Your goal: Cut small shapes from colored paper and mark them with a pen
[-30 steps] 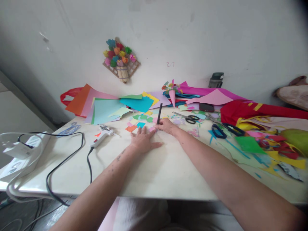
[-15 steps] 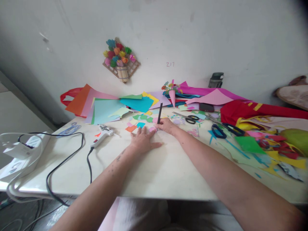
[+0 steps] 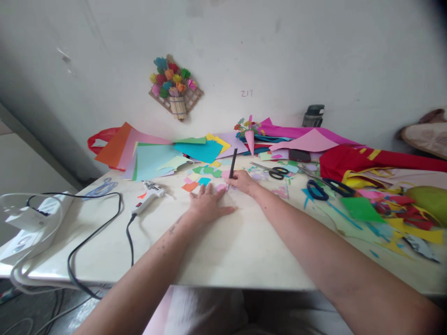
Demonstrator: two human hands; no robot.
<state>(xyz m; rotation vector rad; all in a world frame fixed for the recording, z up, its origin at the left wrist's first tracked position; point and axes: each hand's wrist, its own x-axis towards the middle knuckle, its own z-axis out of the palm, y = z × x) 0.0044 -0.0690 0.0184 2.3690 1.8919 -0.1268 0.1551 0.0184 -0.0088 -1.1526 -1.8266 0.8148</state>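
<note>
My right hand (image 3: 242,183) is closed round a black pen (image 3: 233,163), held upright with its lower end at a small pink paper piece (image 3: 221,188). My left hand (image 3: 206,203) lies flat with fingers spread, its fingertips at the edge of that pink piece and close to a blue paper piece (image 3: 204,181). Left of the fingers is an orange paper piece (image 3: 190,187). Several green paper pieces (image 3: 217,173) are scattered just beyond. What mark the pen tip makes is too small to see.
Scissors with black handles (image 3: 278,173) and larger dark-blue-handled scissors (image 3: 317,190) lie to the right, near paper scraps (image 3: 363,209). A white glue gun (image 3: 148,197) with its cord lies left, near a power strip (image 3: 35,228). Coloured paper sheets (image 3: 155,160) lie along the wall.
The pen and my right hand have shifted very slightly to the right. My left hand stays in place.
</note>
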